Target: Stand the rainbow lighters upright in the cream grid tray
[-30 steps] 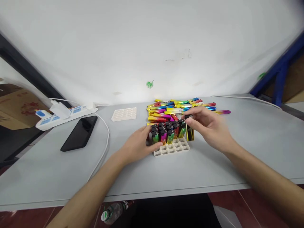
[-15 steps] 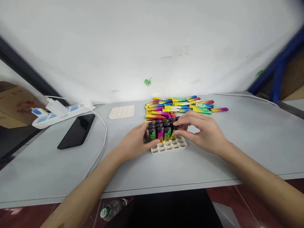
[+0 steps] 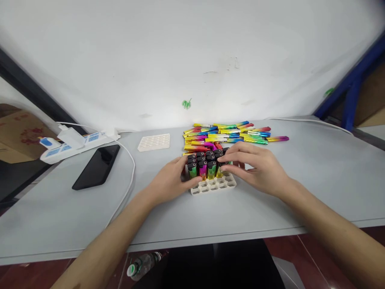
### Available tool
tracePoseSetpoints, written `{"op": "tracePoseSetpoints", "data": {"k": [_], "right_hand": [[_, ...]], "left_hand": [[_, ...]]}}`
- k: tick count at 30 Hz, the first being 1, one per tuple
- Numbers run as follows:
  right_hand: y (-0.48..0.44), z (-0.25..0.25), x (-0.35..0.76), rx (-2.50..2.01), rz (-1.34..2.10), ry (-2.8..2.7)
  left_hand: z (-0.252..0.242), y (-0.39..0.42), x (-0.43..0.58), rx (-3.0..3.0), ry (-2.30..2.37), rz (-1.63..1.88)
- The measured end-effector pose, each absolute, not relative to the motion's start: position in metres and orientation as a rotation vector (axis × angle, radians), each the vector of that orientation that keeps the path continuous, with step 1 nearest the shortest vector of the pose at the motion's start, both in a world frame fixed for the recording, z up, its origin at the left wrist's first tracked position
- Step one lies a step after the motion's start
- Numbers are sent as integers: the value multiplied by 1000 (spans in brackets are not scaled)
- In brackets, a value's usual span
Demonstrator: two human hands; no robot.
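A white honeycomb tray (image 3: 214, 185) lies on the grey table, with several black-capped, rainbow-coloured lighters (image 3: 202, 165) standing upright in its far rows. My left hand (image 3: 169, 181) curls round the tray's left side, fingers against the lighters. My right hand (image 3: 256, 166) reaches over the tray's right side and pinches the black cap of a lighter (image 3: 223, 166) standing in a cell. Behind the tray lies a heap of loose lighters (image 3: 228, 135).
A second, empty white tray (image 3: 154, 142) lies to the back left. A black phone (image 3: 96, 165), a white cable (image 3: 130, 176) and a power strip (image 3: 73, 143) sit at the left. The table's front edge is close; a bottle (image 3: 143, 265) lies on the floor below.
A second ago my right hand held a yellow lighter above the tray's right edge. It has since moved left and down, and the lighter now stands in the tray. My left hand stayed put.
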State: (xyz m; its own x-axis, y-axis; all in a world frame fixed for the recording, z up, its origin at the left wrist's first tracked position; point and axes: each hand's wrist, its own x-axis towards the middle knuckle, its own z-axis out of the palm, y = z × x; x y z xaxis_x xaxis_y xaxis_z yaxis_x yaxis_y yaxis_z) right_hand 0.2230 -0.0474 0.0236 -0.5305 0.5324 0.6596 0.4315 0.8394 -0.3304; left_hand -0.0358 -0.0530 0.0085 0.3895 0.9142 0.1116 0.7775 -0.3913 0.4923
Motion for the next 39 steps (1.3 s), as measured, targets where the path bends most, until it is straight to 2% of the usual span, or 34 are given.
{"op": "tracePoseSetpoints", "data": {"k": [9, 13, 17, 21, 35, 39], "right_hand": [[-40, 22, 229, -825, 10, -2056], [-13, 7, 245, -1258, -36, -1840], [16, -13, 265, -1773, -228, -1875], [23, -19, 272, -2073, -236, -1871], [27, -15, 293, -2139, -118, -1981], [22, -7, 292, -2092, -38, -1819]], "left_hand": [[8, -52, -36, 2303, 1469, 533], [7, -51, -37, 2314, 1462, 519], [7, -51, -37, 2312, 1479, 502], [7, -50, -37, 2326, 1488, 493], [8, -51, -36, 2331, 1493, 492], [9, -51, -36, 2336, 1491, 493]]}}
